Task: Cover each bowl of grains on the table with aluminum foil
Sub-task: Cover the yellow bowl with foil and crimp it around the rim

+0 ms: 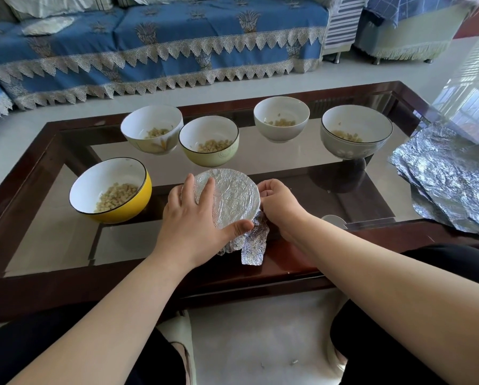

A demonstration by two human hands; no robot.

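- Directly in front of the person, near the front edge of the glass-topped table [371,173], stands the foil-covered bowl [231,200], its top wrapped flat and smooth.
- Left hand [195,215] lies spread across the near-left of the foil top, fingers straight, thumb pressing the near rim.
- Right hand [278,202] is at the bowl's right side, fingers curled in against the foil at the rim; whether they pinch it cannot be told.
- A loose foil flap [253,243] hangs off the near-right side, pointing toward the person, between the two hands and nearer the right one; it probably needs tucking next.
- Five uncovered bowls remain: yellow bowl [110,191] to the left, four behind.
- Spare foil sheets [449,179] lie far right, within the right hand's reach.
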